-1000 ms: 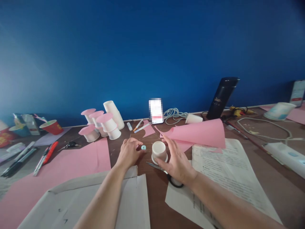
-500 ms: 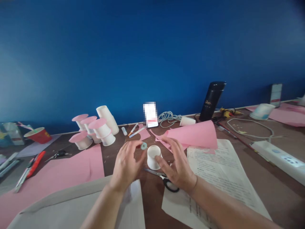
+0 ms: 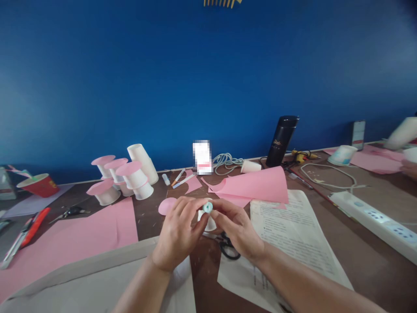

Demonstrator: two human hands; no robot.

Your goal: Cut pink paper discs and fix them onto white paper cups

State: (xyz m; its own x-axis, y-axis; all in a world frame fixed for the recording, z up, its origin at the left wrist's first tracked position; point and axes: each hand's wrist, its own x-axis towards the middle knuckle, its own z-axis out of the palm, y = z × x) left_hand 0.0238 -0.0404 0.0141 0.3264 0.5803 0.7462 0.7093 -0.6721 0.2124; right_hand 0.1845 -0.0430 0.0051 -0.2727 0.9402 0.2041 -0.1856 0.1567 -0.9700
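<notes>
Status, my read: partway. Clock centred on the small tape roll, which sits up between both hands, just above a white cup on the worktop.

Done: a cluster of white capped cups between 9 and 10, four pink tops showing, at least the front one a two-cup spool shape.

Not done: no pink top visible on the cup below the roll, though fingers hide much of it. Loose pink disc lies flat at 9, just beside the left hand. Nested cups at 10 lean, uncapped.

Grip: left thumb and fingers pinch the roll. Right hand has thumb and fingertips drawn in at its 3 o'clock edge; can't tell if they pinch too.

Materials: roll is pale blue-green, glossy ring. Cups matte paper, tapered, flared rims. Pink stock is smooth and stiff, curled into a loose tube toward 2-3. Scissors at 5, black plastic handles. Printed paper between 3 and 4, thin, wavy.
</notes>
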